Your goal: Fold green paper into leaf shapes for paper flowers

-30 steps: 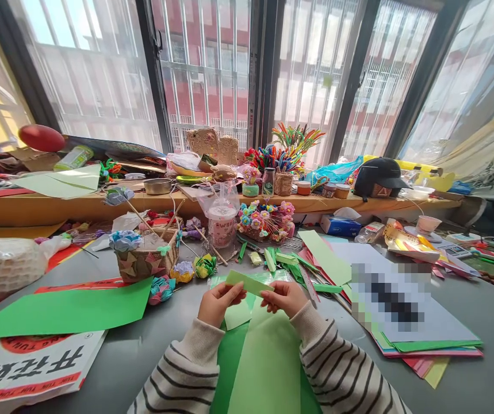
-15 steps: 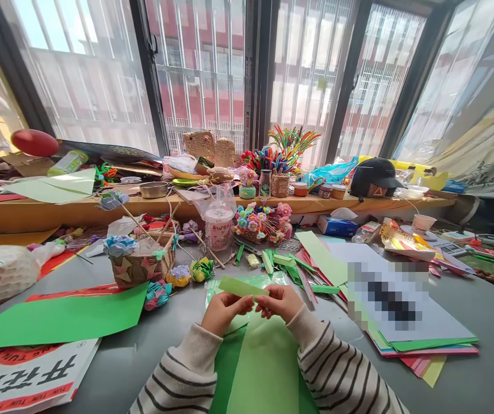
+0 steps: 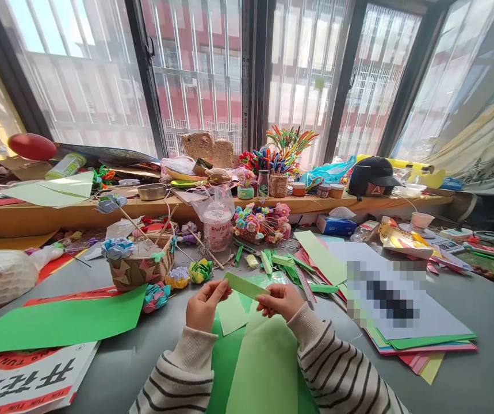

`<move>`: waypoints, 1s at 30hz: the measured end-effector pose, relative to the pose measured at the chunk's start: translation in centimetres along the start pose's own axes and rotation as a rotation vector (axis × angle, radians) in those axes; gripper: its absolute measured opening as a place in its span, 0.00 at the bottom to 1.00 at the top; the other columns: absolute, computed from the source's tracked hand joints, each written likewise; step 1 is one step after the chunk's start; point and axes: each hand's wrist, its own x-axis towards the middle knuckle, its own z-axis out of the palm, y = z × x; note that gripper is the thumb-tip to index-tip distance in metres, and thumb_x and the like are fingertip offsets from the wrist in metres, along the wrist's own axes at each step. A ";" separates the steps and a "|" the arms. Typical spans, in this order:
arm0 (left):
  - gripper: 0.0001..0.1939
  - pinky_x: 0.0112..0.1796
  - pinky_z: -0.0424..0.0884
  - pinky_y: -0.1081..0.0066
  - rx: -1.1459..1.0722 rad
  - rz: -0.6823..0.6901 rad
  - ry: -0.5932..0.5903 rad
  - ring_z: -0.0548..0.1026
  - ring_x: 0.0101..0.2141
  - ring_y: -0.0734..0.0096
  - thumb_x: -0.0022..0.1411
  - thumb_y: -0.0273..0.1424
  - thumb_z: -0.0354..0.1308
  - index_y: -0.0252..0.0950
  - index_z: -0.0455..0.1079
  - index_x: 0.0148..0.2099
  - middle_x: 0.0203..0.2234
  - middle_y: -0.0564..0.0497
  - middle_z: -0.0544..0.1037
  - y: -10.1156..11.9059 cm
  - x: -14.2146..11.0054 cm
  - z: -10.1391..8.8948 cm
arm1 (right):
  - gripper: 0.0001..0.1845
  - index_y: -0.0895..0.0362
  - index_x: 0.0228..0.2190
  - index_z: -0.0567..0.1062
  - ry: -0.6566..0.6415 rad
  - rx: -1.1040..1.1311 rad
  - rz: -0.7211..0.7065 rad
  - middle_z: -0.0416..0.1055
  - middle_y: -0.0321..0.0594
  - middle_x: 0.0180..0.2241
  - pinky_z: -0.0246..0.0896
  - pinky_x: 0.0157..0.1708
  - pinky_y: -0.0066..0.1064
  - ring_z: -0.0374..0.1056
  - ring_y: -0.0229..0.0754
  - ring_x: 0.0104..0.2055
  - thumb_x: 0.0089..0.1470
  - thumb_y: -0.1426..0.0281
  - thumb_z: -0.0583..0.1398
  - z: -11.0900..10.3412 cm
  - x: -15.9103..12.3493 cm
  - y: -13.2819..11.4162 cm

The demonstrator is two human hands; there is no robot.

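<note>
A light green paper strip [image 3: 247, 286] is stretched between my two hands above the table. My left hand [image 3: 206, 305] pinches its left end between thumb and fingers. At the other end, my right hand [image 3: 283, 301] grips the strip the same way. Beneath my hands lie a small light green paper piece [image 3: 232, 315], a long light green sheet [image 3: 264, 368] and a darker green sheet [image 3: 223, 368]. Several folded green paper pieces [image 3: 285, 261] are scattered just beyond my right hand.
To the left stand a decorated basket [image 3: 137, 271] with paper flowers and a bright green sheet [image 3: 61, 316]. A stack of coloured paper [image 3: 436, 322] lies to the right. A plastic cup [image 3: 218, 230] and a tissue box [image 3: 336, 224] stand farther back, below a crowded ledge [image 3: 78, 215].
My left hand has moved left, sliding to the strip's end and showing more of it. The right hand has barely moved. The small light green piece underneath is now more visible.
</note>
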 end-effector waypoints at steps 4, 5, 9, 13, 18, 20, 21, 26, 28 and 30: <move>0.11 0.26 0.68 0.75 0.010 0.001 -0.005 0.71 0.20 0.74 0.33 0.31 0.62 0.31 0.69 0.24 0.15 0.54 0.73 0.0 0.2 -0.4 | 0.16 0.62 0.15 0.67 -0.001 0.004 0.015 0.68 0.36 0.15 0.55 0.15 0.22 0.61 0.30 0.15 0.29 0.60 0.61 -0.1 0.0 0.0; 0.11 0.26 0.68 0.75 -0.007 0.005 0.012 0.71 0.21 0.74 0.34 0.32 0.61 0.32 0.69 0.24 0.16 0.54 0.73 0.0 0.4 -0.6 | 0.17 0.62 0.15 0.67 0.004 0.001 0.023 0.68 0.36 0.15 0.55 0.15 0.22 0.61 0.30 0.15 0.28 0.60 0.61 -0.2 0.0 0.0; 0.11 0.26 0.67 0.77 -0.116 0.052 0.188 0.71 0.22 0.76 0.37 0.34 0.60 0.34 0.68 0.26 0.19 0.54 0.73 -0.1 0.9 -1.2 | 0.17 0.62 0.15 0.66 0.089 -0.014 0.016 0.68 0.38 0.16 0.56 0.16 0.22 0.62 0.31 0.15 0.28 0.60 0.62 -0.7 0.3 -0.2; 0.18 0.26 0.68 0.71 0.020 -0.063 -0.101 0.72 0.23 0.68 0.36 0.41 0.58 0.30 0.69 0.24 0.19 0.47 0.75 -0.2 0.4 -0.1 | 0.16 0.61 0.17 0.66 0.102 -0.094 -0.115 0.69 0.39 0.18 0.58 0.18 0.25 0.63 0.34 0.17 0.32 0.59 0.59 -0.3 0.3 -0.3; 0.19 0.25 0.69 0.72 0.004 -0.182 -0.215 0.73 0.23 0.68 0.32 0.40 0.61 0.28 0.69 0.23 0.18 0.46 0.75 -0.6 -0.4 1.1 | 0.09 0.58 0.19 0.68 0.145 -0.454 -0.364 0.68 0.39 0.19 0.59 0.21 0.27 0.64 0.36 0.20 0.41 0.64 0.55 0.4 0.0 0.2; 0.17 0.26 0.69 0.73 -0.049 -0.205 -0.205 0.73 0.23 0.69 0.32 0.38 0.62 0.29 0.69 0.24 0.17 0.48 0.74 -0.7 -0.4 1.0 | 0.07 0.58 0.20 0.69 0.141 -0.622 -0.440 0.67 0.38 0.19 0.58 0.22 0.27 0.63 0.36 0.20 0.42 0.67 0.54 0.4 0.0 0.5; 0.17 0.27 0.69 0.73 -0.069 -0.213 -0.208 0.73 0.23 0.69 0.32 0.37 0.62 0.29 0.69 0.24 0.17 0.49 0.74 -0.8 -0.3 1.0 | 0.07 0.57 0.21 0.69 0.137 -0.690 -0.470 0.67 0.38 0.19 0.57 0.22 0.26 0.63 0.36 0.21 0.43 0.68 0.53 0.4 0.0 0.6; 0.17 0.31 0.69 0.71 -0.097 -0.211 -0.226 0.73 0.24 0.69 0.34 0.37 0.61 0.30 0.70 0.27 0.21 0.48 0.75 -0.7 -0.3 0.9 | 0.09 0.57 0.22 0.69 0.142 -0.869 -0.542 0.66 0.39 0.21 0.55 0.23 0.27 0.60 0.36 0.22 0.45 0.69 0.51 0.3 0.0 0.9; 0.17 0.31 0.69 0.71 -0.098 -0.204 -0.221 0.73 0.24 0.69 0.34 0.37 0.61 0.29 0.70 0.26 0.21 0.48 0.75 -0.7 -0.3 0.9 | 0.09 0.57 0.22 0.69 0.140 -0.871 -0.543 0.66 0.38 0.20 0.55 0.23 0.26 0.60 0.35 0.21 0.45 0.68 0.51 0.3 -0.1 0.8; 0.16 0.31 0.69 0.70 -0.100 -0.201 -0.218 0.73 0.25 0.69 0.34 0.36 0.61 0.29 0.70 0.26 0.21 0.47 0.75 -0.7 -0.3 0.9 | 0.10 0.57 0.22 0.69 0.132 -0.833 -0.529 0.66 0.38 0.20 0.55 0.23 0.26 0.60 0.35 0.21 0.44 0.65 0.52 0.5 -0.3 0.6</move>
